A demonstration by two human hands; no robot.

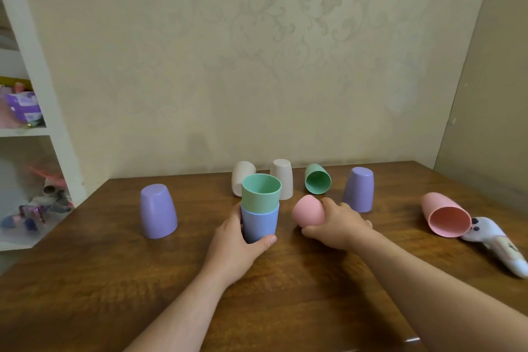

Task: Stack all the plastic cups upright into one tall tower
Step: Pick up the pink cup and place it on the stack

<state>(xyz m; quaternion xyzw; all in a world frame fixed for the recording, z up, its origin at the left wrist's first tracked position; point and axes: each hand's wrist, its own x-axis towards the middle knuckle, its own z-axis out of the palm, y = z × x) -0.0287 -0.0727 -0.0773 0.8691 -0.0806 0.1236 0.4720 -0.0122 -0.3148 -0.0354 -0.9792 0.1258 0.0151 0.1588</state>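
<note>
Patterned beige wallpaper (285,51) rises behind a dark wooden table (100,280), with a white shelf unit (43,94) of blurred clutter past its left edge. Near the middle of the table the left hand (237,243) is wrapped around a blue cup (261,223) standing upright, thumb across its front near the base, and a green cup (261,191) sits nested in it, mouth up. Just beside it the right hand (340,223) is closed over a pink cup (308,210) lying tilted, its base pointing toward the stack. Toward the far edge stand 2 cream cups (281,177), the left one partly hidden behind the stack, and a second green cup (317,179) lies on its side with its mouth facing the camera. 2 purple cups stand upside down: one (158,211) toward the left edge, one (359,188) right of the hands. Near the right edge another pink cup (445,214) lies on its side, touching a white soft toy (497,246).
</note>
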